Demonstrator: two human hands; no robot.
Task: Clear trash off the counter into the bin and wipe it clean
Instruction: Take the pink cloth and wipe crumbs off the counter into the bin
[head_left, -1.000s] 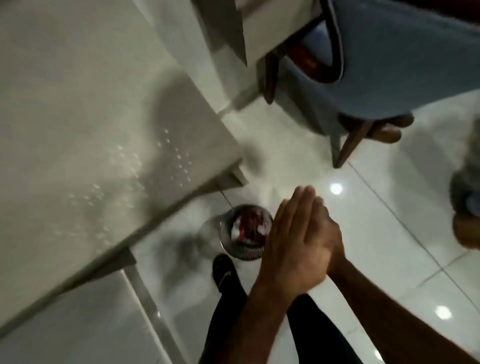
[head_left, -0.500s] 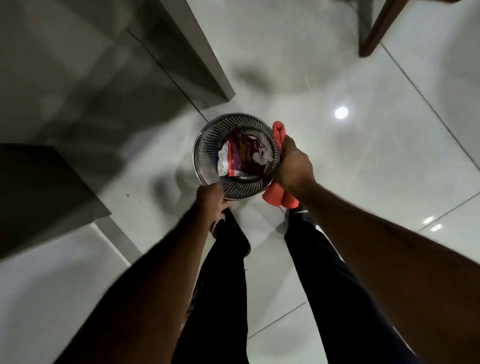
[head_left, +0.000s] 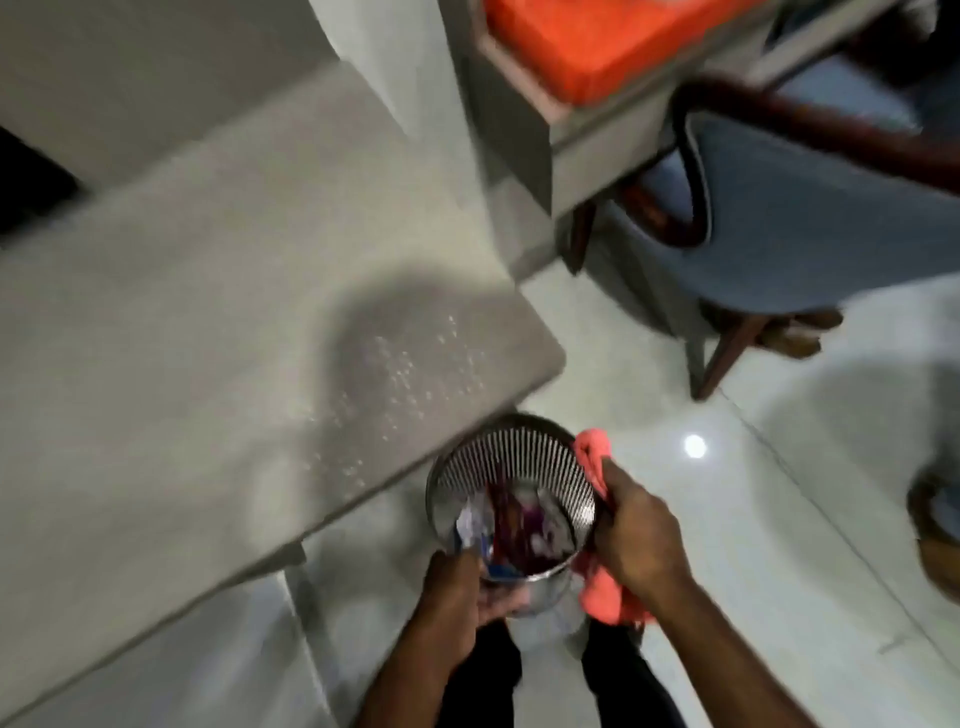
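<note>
Bin lifted from floor up beside counter corner, left hand gripped its near rim, right hand clamped far rim plus pink cloth, trash inside, crumbs on counter

No lettering, brand, number or sign can be read anywhere: the crumpled wrappers inside the metal bin show red, purple, white and blue print, but blur leaves nothing on them legible.
</note>
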